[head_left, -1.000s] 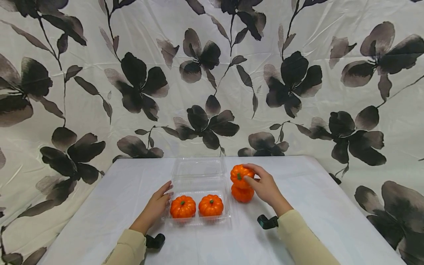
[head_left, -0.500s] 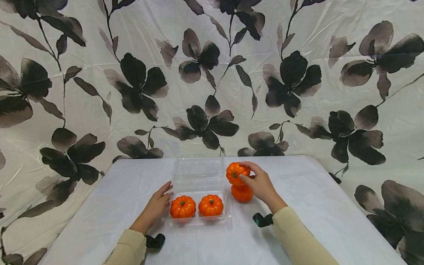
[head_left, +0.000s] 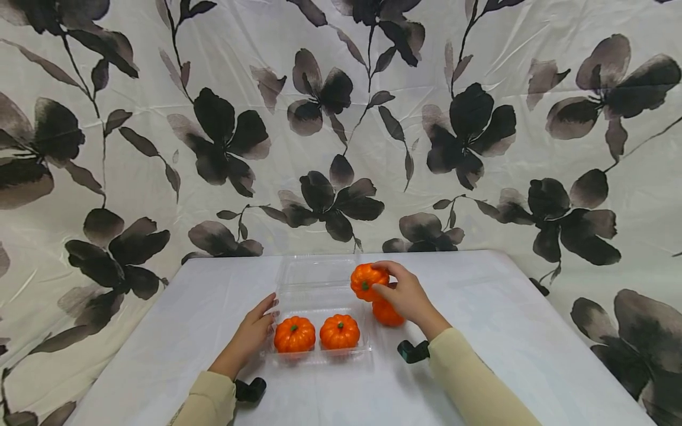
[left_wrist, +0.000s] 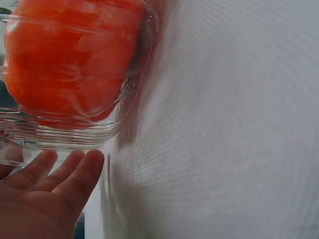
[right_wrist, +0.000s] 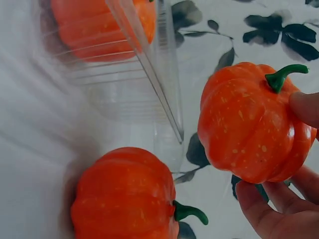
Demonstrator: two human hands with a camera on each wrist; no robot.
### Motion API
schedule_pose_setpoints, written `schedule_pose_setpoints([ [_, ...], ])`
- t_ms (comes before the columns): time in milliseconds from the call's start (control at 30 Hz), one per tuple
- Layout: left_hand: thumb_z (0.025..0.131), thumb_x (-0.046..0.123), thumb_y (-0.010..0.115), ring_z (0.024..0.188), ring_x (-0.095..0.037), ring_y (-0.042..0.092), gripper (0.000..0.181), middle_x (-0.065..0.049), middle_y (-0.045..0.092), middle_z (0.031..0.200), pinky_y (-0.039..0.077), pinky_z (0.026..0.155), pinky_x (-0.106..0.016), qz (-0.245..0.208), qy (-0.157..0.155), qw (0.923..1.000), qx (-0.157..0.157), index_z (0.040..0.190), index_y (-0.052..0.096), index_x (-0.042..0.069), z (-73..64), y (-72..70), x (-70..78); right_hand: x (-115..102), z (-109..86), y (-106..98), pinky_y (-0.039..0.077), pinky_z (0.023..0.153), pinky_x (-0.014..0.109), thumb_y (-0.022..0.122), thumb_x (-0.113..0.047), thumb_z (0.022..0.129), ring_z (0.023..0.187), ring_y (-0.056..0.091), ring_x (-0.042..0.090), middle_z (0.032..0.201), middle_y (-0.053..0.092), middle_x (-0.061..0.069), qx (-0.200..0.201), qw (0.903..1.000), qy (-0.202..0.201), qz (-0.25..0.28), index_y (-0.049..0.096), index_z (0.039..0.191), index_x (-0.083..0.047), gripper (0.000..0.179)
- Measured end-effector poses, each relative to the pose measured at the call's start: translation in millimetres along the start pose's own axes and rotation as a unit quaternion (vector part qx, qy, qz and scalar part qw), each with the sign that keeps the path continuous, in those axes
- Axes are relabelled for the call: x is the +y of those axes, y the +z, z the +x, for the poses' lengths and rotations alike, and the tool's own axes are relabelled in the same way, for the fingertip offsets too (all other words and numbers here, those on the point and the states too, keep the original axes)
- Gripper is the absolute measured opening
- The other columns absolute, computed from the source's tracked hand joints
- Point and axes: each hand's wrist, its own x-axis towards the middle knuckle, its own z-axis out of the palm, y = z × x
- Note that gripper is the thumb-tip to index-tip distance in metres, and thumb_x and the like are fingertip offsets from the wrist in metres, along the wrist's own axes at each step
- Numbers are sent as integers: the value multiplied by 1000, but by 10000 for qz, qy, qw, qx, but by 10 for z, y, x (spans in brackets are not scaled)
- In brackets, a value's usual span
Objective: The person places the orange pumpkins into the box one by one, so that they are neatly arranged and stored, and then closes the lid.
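Observation:
My right hand (head_left: 407,293) holds an orange toy pumpkin (right_wrist: 254,122) with a green stem, thumb on one side and fingers on the other. It is raised near the back right of an open clear plastic clamshell box (head_left: 343,350). Two more pumpkins sit side by side in the box's front half, a left one (head_left: 295,334) and a right one (head_left: 340,331). Another pumpkin (right_wrist: 127,194) rests on the table just right of the box, partly hidden by my right hand in the head view. My left hand (head_left: 250,334) rests its fairly straight fingers (left_wrist: 79,179) at the box's left wall.
The box's transparent lid (head_left: 319,271) lies folded back toward the table's far edge. A white cloth covers the table (head_left: 469,296). Behind it hangs a flower-printed sheet (head_left: 394,148). Black wrist cameras, a left one (head_left: 250,390) and a right one (head_left: 412,352), stick out beside the sleeves.
My right hand has carried its pumpkin leftward, from above the one on the table toward the box's right side. The left hand and the boxed pumpkins stay in place.

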Motion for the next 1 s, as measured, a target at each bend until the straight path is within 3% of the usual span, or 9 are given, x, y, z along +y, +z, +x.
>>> schedule_pose_setpoints([
  [467, 99, 12, 36, 138, -40, 39, 58, -21, 32, 155, 36, 110, -57, -122, 29, 9999, -65, 155, 21, 9, 13, -9, -14, -113, 83, 131, 52, 99, 41, 68, -12, 88, 123, 54, 23, 132, 57, 3, -348, 9994, -52, 78, 58, 124, -20, 38],
  [1000, 99, 13, 36, 137, -40, 40, 59, -20, 33, 155, 38, 109, -56, -127, -43, 9999, -53, 155, 20, 11, 26, -9, -36, -222, 165, 325, 53, 97, 40, 69, -13, 88, 114, 57, 20, 129, 58, 1, -833, 9959, -366, 16, 56, 121, -18, 36],
])
